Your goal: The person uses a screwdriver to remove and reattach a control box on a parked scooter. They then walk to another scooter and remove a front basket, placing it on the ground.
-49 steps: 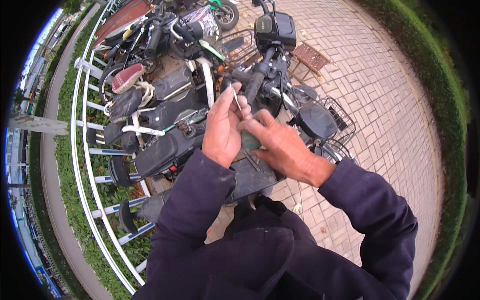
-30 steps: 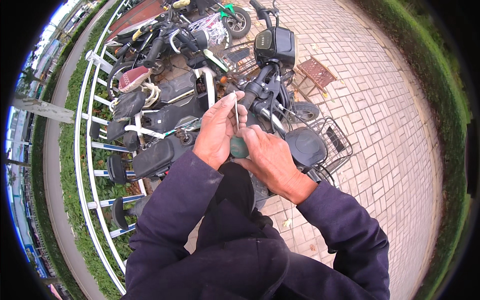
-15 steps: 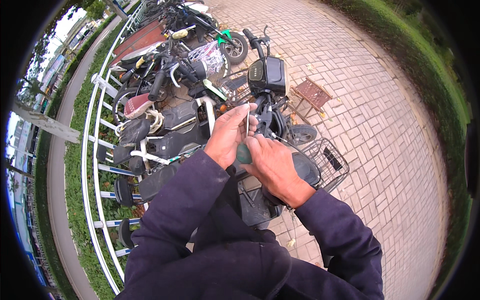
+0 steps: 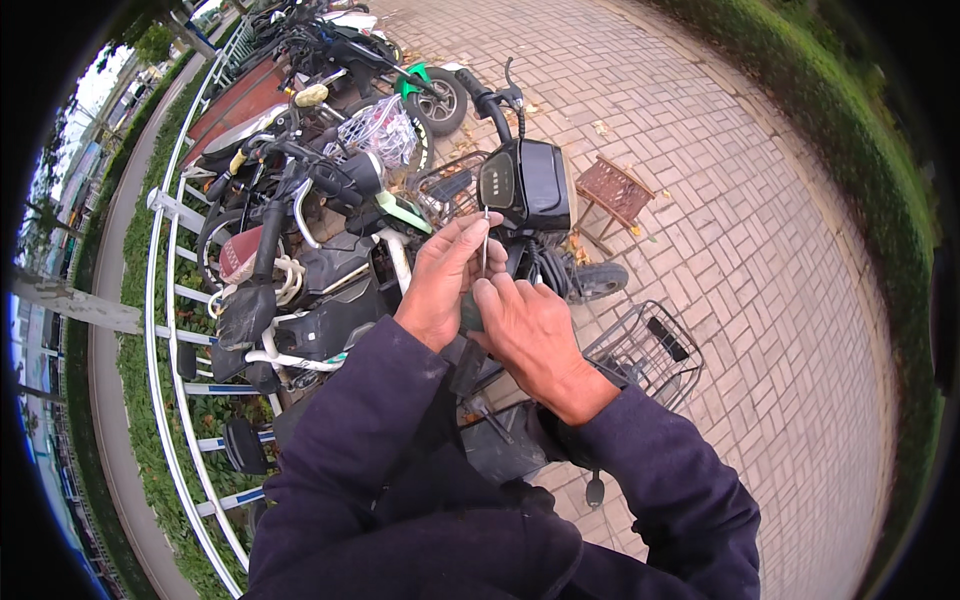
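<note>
Over a scooter (image 4: 520, 190), the left hand (image 4: 440, 285) pinches a thin rod (image 4: 485, 240) upright. The right hand (image 4: 525, 325) is closed round a dark object (image 4: 470, 315). A basket (image 4: 645, 350) sits right, a fence (image 4: 170, 330) left.

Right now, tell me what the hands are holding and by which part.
The left hand pinches a thin metal rod at its lower end. The right hand grips a dark green object, mostly hidden.

Dark rounded dashboard screen (image 4: 497, 180) on black scooter head, above hands (image 4: 490, 300)
</note>
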Available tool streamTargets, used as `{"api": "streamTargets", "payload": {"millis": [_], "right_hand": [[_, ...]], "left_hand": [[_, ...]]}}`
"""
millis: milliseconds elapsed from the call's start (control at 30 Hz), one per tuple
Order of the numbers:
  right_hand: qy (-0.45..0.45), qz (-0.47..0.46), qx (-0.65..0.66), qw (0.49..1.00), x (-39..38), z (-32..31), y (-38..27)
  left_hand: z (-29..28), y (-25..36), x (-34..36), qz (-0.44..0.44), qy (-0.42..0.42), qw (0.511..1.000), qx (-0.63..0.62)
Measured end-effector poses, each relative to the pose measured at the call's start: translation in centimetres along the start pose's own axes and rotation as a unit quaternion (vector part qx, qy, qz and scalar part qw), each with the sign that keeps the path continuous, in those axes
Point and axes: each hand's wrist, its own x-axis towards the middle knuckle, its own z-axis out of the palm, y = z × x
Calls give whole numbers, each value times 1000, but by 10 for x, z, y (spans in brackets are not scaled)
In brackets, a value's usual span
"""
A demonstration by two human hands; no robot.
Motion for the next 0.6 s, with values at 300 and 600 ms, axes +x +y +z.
{"api": "streamTargets", "payload": {"millis": [300, 600], "right_hand": [[19, -13, -79, 997, 28, 40, 15], [50, 6, -110, 993, 40, 70, 18]], "left_hand": [[-32, -7, 40, -12, -13, 1000, -23], [-48, -14, 64, -24, -30, 999, -21]]}}
